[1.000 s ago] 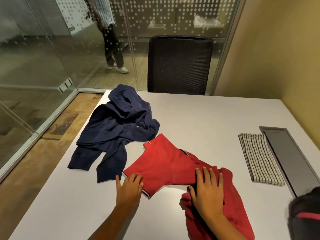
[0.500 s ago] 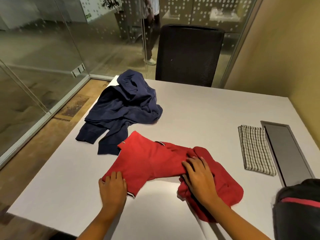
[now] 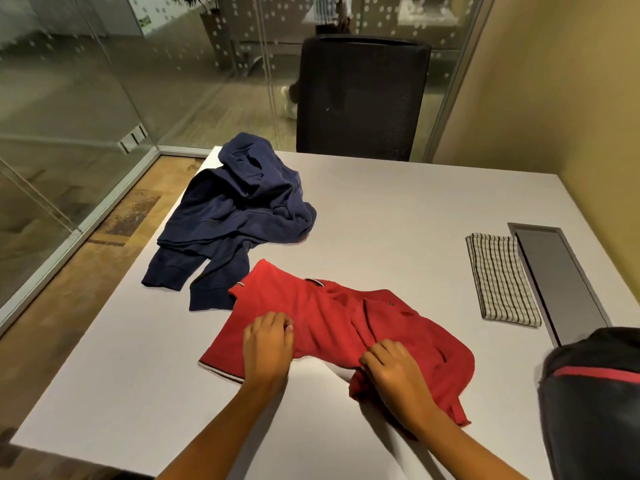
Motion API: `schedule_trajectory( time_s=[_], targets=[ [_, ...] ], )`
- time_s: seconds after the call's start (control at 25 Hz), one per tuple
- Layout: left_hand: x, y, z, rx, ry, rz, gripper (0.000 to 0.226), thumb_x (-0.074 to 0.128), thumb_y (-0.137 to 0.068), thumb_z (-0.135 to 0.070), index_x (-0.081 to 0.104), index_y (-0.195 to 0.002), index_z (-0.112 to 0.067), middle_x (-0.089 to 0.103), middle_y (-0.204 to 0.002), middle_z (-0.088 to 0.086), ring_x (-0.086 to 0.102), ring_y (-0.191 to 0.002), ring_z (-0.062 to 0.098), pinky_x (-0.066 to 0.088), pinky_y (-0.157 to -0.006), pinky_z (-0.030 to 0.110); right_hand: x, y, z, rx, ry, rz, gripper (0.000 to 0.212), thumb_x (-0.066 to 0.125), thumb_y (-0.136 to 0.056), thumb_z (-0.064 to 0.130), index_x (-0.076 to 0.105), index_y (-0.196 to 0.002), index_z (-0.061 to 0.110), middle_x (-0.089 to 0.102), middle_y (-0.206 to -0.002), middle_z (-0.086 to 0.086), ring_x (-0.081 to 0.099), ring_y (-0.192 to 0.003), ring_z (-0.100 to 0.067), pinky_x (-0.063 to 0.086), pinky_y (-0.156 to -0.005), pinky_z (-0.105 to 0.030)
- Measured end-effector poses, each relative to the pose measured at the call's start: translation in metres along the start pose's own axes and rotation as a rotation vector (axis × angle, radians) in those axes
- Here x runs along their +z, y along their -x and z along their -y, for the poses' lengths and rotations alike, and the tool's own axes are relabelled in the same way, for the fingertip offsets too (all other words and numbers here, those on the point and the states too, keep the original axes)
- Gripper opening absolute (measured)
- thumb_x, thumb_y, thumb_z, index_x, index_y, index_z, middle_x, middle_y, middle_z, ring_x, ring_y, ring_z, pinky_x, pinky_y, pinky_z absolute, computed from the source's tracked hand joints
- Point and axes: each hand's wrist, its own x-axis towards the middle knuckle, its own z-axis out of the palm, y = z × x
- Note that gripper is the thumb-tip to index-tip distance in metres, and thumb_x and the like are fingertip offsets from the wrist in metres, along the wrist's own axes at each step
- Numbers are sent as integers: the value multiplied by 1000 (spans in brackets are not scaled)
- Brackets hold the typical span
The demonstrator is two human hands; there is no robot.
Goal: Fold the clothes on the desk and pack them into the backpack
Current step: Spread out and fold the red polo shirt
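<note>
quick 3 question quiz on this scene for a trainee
1. True or false: the hoodie lies unfolded on the desk.
2. Fill the gap: the checked cloth lies to the ___ of the shirt.
3. Which item is being held right now? A hoodie, B shirt, C checked cloth.
Key: 1 true; 2 right; 3 B.
</note>
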Motion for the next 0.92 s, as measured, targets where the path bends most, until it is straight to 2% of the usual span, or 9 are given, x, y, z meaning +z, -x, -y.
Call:
schedule_trajectory(
  time_s=[0.16,0.24,0.32,0.44,0.52,0.6,0.76,0.84,0.92],
  targets=[
    [-3,-18,0,5,65,29,7,68,-85,-13,65,-83,-19,66,-84,-2,60,-79,24,45,-72,37,-3,-11,-3,55,-37,30,24,54,-91,29,64,-73,17,57,-73,3,51,-68,-19,36,-64,-29],
    [-5,-28,1,2,79,43,5,68,-85,-14,66,-86,-18,67,-89,-1,60,-83,24,43,-75,37,-11,-38,-5,168,-120,6,22,52,-94,28,66,-83,15,60,-80,2,53,-74,-18,42,-68,-30],
    [-7,-37,2,-11,77,75,9,67,-85,-14,67,-93,-16,67,-96,1,60,-89,25,43,-80,38,-14,-68,-9,257,-189,5,13,56,-92,18,66,-94,11,63,-89,-2,58,-82,-22,49,-71,-36],
    [-7,-45,14,-85,46,148,25,66,-86,-15,63,-111,-12,62,-113,5,59,-102,27,42,-90,38,-1,-112,-19,325,-223,163,25,57,-91,6,63,-115,7,63,-109,-10,57,-102,-27,51,-82,-39],
    [-7,-47,31,-156,11,178,36,66,-87,-16,57,-122,-10,57,-124,8,56,-111,29,40,-96,39,13,-136,-26,349,-227,288,34,52,-93,5,55,-127,7,57,-123,-12,52,-115,-28,47,-90,-38],
    [-9,-48,47,-216,1,181,41,66,-87,-14,53,-126,-8,55,-128,11,54,-114,30,40,-98,40,29,-154,-29,381,-224,405,37,48,-96,9,50,-133,6,54,-128,-14,50,-117,-30,44,-92,-37],
    [-11,-53,57,-311,-4,151,45,64,-90,-16,47,-131,-10,52,-129,11,54,-112,30,41,-94,41,52,-167,-29,391,-195,610,34,56,-95,20,52,-126,7,58,-123,-15,55,-111,-32,46,-87,-38],
    [-11,-57,58,-354,-95,159,42,63,-92,-22,46,-129,-14,58,-121,8,57,-108,27,38,-93,38,58,-169,-29,351,-168,642,25,55,-93,18,59,-115,7,62,-116,-15,59,-104,-32,49,-83,-37],
    [-10,-62,60,-380,-178,171,33,64,-90,-21,52,-120,-16,66,-104,5,61,-97,25,35,-85,37,58,-176,-31,333,-141,631,20,52,-91,14,63,-105,6,64,-110,-16,60,-99,-33,48,-77,-36]
  ],
)
